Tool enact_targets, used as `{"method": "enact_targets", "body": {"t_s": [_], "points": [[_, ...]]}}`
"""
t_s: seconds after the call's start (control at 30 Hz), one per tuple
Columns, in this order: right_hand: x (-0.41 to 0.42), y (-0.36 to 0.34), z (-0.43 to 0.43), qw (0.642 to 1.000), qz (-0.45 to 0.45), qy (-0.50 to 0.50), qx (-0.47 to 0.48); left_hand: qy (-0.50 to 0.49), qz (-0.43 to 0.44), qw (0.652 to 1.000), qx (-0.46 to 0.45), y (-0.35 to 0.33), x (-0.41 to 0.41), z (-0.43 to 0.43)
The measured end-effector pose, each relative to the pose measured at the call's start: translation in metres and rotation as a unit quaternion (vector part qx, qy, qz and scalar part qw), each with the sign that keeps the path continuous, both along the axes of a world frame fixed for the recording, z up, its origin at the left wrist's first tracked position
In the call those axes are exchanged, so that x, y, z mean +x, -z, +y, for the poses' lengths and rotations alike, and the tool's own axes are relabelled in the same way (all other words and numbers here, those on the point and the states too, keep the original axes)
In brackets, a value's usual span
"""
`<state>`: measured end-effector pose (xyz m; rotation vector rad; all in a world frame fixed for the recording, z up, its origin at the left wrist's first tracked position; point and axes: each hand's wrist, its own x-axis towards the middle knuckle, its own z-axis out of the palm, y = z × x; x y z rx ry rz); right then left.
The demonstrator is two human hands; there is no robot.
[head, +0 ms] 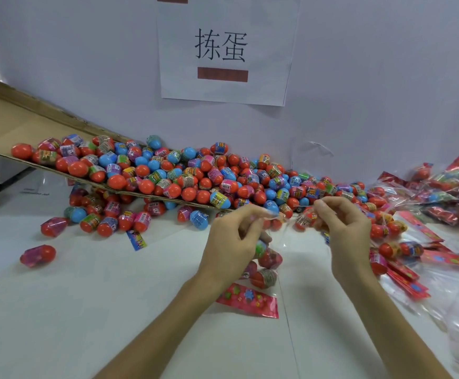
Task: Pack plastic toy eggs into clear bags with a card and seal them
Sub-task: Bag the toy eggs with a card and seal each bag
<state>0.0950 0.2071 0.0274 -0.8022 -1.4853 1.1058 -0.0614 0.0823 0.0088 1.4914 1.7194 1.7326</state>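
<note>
Near the middle of the white desk (113, 296), the left hand (233, 239) and right hand (344, 231) each pinch the top edge of a clear plastic bag (291, 243) between curled thumb and fingertips, with the edge stretched between them. Below the left fingers the bag holds red plastic toy eggs (268, 277) and a pink flowered card (250, 299), which lies on the desk. Behind, a pile of loose eggs (184, 176) spills off a slanted brown cardboard sheet (17, 124).
</note>
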Motion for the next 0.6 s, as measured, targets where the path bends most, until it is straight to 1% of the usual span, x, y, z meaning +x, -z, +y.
{"method": "enact_targets", "body": {"t_s": [0.1, 0.13, 0.2, 0.23, 0.27, 0.33, 0.4, 0.43, 0.47, 0.53, 0.6], "points": [[0.008, 0.000, 0.014, 0.994, -0.052, -0.071, -0.060, -0.016, -0.070, 0.997, -0.030, -0.002, -0.005, 0.001], [0.011, 0.000, 0.018, 0.991, -0.094, -0.083, -0.050, -0.018, -0.089, 0.995, -0.044, -0.002, -0.008, 0.002], [0.018, -0.001, 0.025, 0.976, -0.199, -0.087, 0.001, -0.014, -0.124, 0.990, -0.065, -0.002, -0.014, 0.003], [0.021, -0.001, 0.029, 0.971, -0.226, -0.074, 0.019, -0.016, -0.140, 0.988, -0.070, -0.001, -0.016, 0.003], [0.025, -0.001, 0.032, 0.973, -0.225, -0.048, 0.023, -0.022, -0.153, 0.985, -0.071, -0.001, -0.018, 0.003], [0.035, 0.001, 0.040, 0.973, -0.220, 0.046, 0.048, -0.050, -0.163, 0.983, -0.070, 0.002, -0.020, 0.004], [0.044, 0.002, 0.046, 0.951, -0.266, 0.117, 0.105, -0.076, -0.169, 0.980, -0.072, 0.005, -0.021, 0.005], [0.047, 0.002, 0.047, 0.945, -0.276, 0.123, 0.125, -0.085, -0.176, 0.978, -0.073, 0.006, -0.022, 0.005], [0.049, 0.001, 0.048, 0.946, -0.275, 0.113, 0.131, -0.093, -0.186, 0.975, -0.073, 0.007, -0.023, 0.006], [0.051, -0.003, 0.049, 0.952, -0.273, 0.061, 0.125, -0.106, -0.203, 0.971, -0.069, 0.007, -0.027, 0.006], [0.051, -0.004, 0.051, 0.941, -0.318, -0.008, 0.114, -0.115, -0.210, 0.969, -0.066, 0.006, -0.029, 0.006]]}}
